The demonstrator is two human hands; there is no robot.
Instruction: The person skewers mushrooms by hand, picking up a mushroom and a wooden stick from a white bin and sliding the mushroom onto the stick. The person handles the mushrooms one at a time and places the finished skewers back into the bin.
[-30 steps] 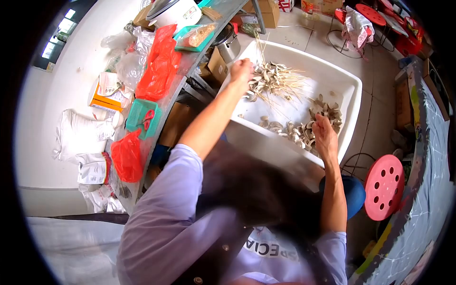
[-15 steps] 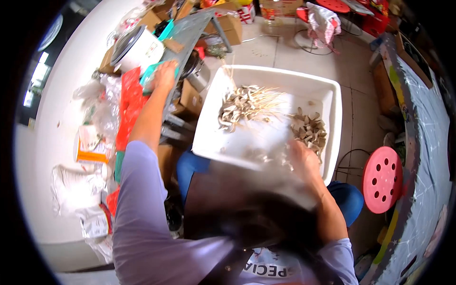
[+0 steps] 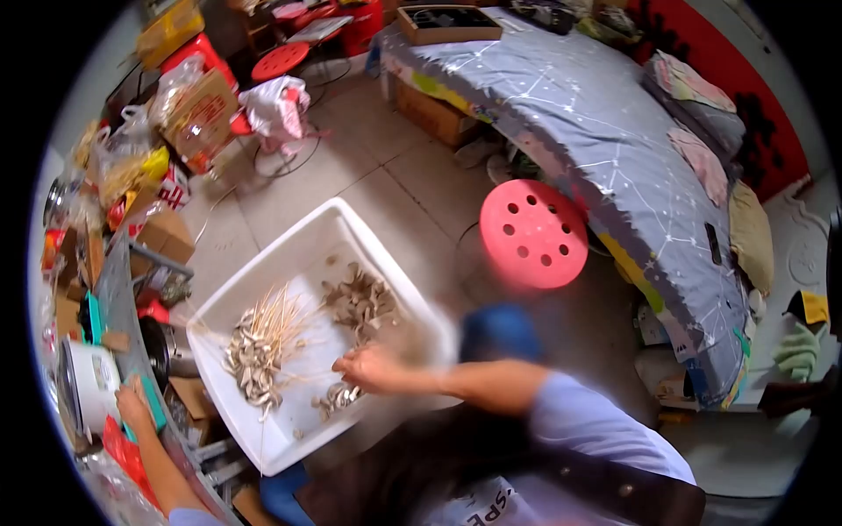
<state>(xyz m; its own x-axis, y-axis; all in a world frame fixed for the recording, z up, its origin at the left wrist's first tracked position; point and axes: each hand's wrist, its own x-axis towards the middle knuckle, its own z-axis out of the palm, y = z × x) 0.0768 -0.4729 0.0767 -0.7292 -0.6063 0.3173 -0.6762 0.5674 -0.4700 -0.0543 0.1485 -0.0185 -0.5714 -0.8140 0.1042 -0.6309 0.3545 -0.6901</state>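
Observation:
A large white tub (image 3: 263, 241) lies across my lap. On its left side a bundle of thin wooden skewers (image 3: 285, 320) carries grey-brown pieces that look like mushroom (image 3: 253, 373). Loose pieces of the same kind form a heap (image 3: 358, 302) toward the far right corner and a smaller pile (image 3: 338, 399) near me. My right hand (image 3: 370, 366) is over the tub between those two piles, fingers closed together; anything in them is hidden. At the far left my left hand (image 3: 133, 408) is at a teal container (image 3: 154, 405), its fingers curled; what they hold is not visible.
A grey bench (image 3: 132, 329) with a white bucket-like pot (image 3: 88, 386) runs along the left. Beyond the tub are cartons (image 3: 167, 232) and plastic bags. A pink stool (image 3: 533, 235) stands to the right, beside a bed with a grey patterned cover (image 3: 605, 131).
The view has swung to the right, bringing the bed and stool further in. My right hand has moved from the tub's near right edge inward over the piles. My left hand stays at the teal container.

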